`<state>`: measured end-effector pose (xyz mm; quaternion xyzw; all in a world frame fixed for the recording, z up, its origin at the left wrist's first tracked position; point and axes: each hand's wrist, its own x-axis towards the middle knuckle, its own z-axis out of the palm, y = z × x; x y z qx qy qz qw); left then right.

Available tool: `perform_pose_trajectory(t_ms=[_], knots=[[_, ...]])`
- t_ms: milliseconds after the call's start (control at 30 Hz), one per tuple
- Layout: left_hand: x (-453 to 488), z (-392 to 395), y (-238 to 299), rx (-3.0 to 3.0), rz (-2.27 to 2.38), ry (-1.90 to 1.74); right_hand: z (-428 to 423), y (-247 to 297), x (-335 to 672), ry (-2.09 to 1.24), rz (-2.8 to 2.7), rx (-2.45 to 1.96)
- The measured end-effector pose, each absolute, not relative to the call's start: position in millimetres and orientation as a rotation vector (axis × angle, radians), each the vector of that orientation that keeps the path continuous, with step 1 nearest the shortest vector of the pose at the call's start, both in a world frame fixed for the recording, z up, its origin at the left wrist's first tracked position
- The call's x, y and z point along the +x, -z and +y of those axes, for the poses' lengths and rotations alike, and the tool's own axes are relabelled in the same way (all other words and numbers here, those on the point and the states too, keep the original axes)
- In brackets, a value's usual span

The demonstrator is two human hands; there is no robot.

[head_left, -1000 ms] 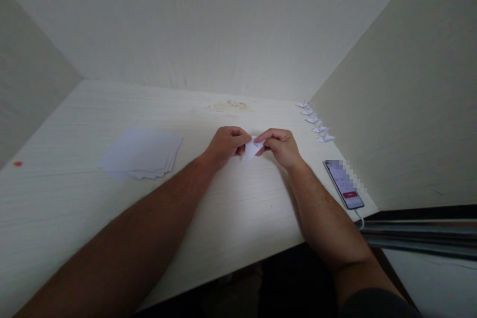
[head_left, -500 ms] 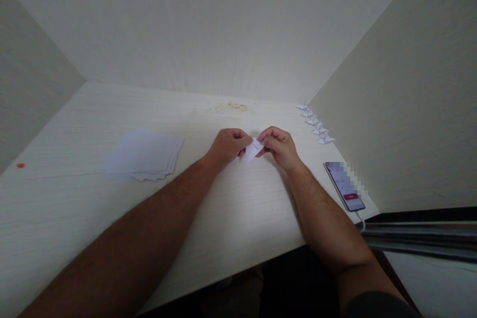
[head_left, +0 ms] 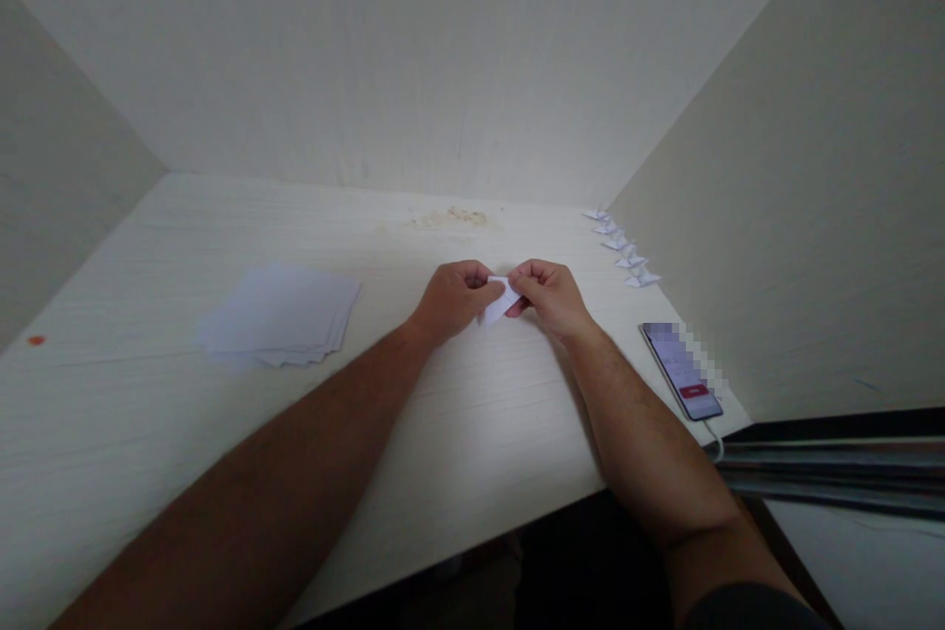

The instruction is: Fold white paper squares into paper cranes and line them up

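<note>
A small folded piece of white paper (head_left: pixel 496 303) is pinched between my two hands, just above the middle of the table. My left hand (head_left: pixel 459 297) grips its left side, thumb on top and fingers curled behind. On the upper right edge, my right hand (head_left: pixel 547 295) holds it between thumb and fingers. The paper has a pointed lower end tilting down to the left. Parts of it are hidden under the thumbs and fingers.
White sheets (head_left: pixel 284 313) lie in a loose stack at left. Several folded paper figures (head_left: pixel 618 244) line the right wall. Nearer me rests a phone (head_left: pixel 683 372) with a cable (head_left: pixel 715 438). An orange spot (head_left: pixel 36 341) marks the far left of the table (head_left: pixel 458 472).
My left thumb has slid further over the paper, and my right thumb now presses its upper right edge. The hands are slightly closer together. The whole view has shifted slightly.
</note>
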<state>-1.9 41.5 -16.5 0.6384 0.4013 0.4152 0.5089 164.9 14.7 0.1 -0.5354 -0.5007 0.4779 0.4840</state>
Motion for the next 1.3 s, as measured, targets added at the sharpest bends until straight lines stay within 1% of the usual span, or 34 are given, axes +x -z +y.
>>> perform_pose_trajectory(t_ms=[200, 500, 1067, 1300], knots=[[-2.9, 41.9, 17.9, 1.509, 0.945, -0.938, 15.9, 2.2, 165.7, -1.166, -1.209, -1.285], [-3.0, 43.8, 17.9, 1.457, 1.003, -1.054, 15.8, 4.8, 170.1, -1.206, -1.235, -1.225], [-1.4, 46.3, 24.3, 1.417, 0.979, -1.063, 16.0, 3.7, 167.3, -1.217, -1.218, -1.231], [-0.4, 45.3, 23.1, 1.489, 0.96, -1.067, 14.2, 5.6, 162.9, -1.127, -1.215, -1.298]])
